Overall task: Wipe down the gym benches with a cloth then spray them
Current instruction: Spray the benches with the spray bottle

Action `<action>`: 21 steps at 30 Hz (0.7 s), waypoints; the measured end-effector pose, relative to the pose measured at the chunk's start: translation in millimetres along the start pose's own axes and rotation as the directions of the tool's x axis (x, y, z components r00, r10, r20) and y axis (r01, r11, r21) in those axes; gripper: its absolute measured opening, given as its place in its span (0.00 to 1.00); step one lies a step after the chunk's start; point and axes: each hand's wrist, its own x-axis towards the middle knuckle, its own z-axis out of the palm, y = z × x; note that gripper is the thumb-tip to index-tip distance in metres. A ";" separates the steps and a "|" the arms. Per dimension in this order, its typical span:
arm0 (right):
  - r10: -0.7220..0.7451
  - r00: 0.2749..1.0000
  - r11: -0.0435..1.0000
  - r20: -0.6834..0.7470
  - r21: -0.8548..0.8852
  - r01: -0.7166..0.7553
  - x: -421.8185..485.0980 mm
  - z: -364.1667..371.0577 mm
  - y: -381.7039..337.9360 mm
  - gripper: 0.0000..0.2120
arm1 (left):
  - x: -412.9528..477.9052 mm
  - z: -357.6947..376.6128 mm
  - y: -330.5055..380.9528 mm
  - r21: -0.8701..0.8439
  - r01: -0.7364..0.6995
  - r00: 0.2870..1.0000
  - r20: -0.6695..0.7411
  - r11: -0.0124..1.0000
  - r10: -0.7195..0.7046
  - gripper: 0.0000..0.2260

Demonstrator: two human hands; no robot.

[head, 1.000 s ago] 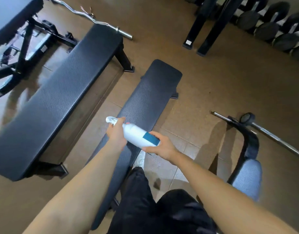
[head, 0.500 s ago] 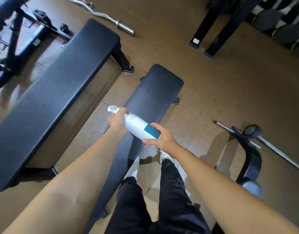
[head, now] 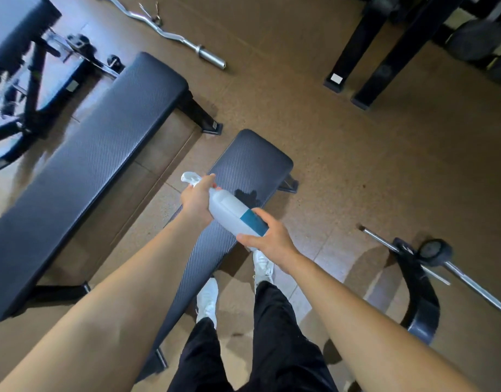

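While our left hand (head: 197, 200) curls round the neck of the spray bottle (head: 232, 213) and our right hand (head: 267, 240) wraps its base, it slants above the narrow bench (head: 252, 162), nozzle far-left (toward the wide bench (head: 82, 176)), left hand nearer the trigger.

Your wide lens bows the long bench (head: 82, 171) and the black rack legs (head: 354, 52) outward toward the edges. The light is dim and warm. Cold bluish glare lies on the glossy floor (head: 357, 171) at upper left, where the machine frame (head: 31, 86) smears. Soft shadows spread left of the barbell stand (head: 413, 284). The white spray bottle (head: 229, 213) stays sharp and bright at centre.
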 end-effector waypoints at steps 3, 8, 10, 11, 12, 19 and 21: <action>-0.010 1.000 1.000 0.018 0.002 0.010 10.7 -23.3 5.1 0.28 | 0.6 22.1 -3.7 0.005 0.007 1.000 0.007 1.000 -0.007 0.18; 0.034 0.998 0.999 0.054 0.036 -0.036 18.6 -38.5 11.0 0.29 | -4.5 35.0 -9.1 -0.016 -0.023 0.999 0.024 1.000 0.023 0.19; 0.030 0.996 0.998 0.087 0.043 -0.034 19.0 -39.3 9.7 0.29 | -6.0 30.1 -10.2 -0.022 -0.016 0.999 -0.040 1.000 0.015 0.14; 0.024 0.994 0.999 0.106 0.039 -0.028 18.6 -39.2 7.9 0.29 | -5.5 25.9 -10.7 -0.020 -0.009 0.997 -0.076 1.000 0.007 0.12; 0.016 0.992 0.999 0.127 0.033 -0.020 17.5 -38.0 5.7 0.27 | -5.4 20.8 -11.0 -0.025 0.003 0.995 -0.096 1.000 -0.006 0.11; 0.042 0.983 0.999 0.178 -0.014 -0.040 -2.2 -5.8 7.8 0.30 | -20.4 -24.5 -21.4 -0.086 -0.028 0.993 -0.117 0.996 0.018 0.12; 0.097 0.981 0.994 0.169 0.031 -0.104 -10.7 8.5 11.0 0.31 | -30.8 -41.1 -29.7 -0.118 -0.058 0.998 -0.004 0.991 0.057 0.13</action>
